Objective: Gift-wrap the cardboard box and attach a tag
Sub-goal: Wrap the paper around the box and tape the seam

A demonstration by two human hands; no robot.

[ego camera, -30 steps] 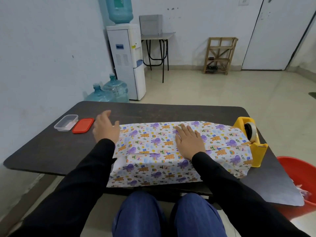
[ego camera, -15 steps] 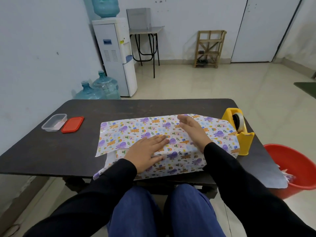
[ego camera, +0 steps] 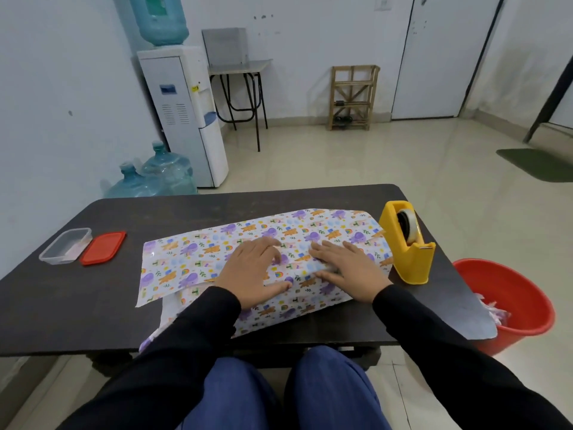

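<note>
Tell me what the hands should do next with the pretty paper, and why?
Probably keep the left hand pressing the folded wrapping paper and reach the right hand to the yellow tape dispenser beside it. Both hands lie flat on the overlap, and no tape shows there.

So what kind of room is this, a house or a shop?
Probably a plain office or workroom, not a shop. There's a water dispenser with spare bottles by the wall, a bare tiled floor, and one dark work table.
</note>
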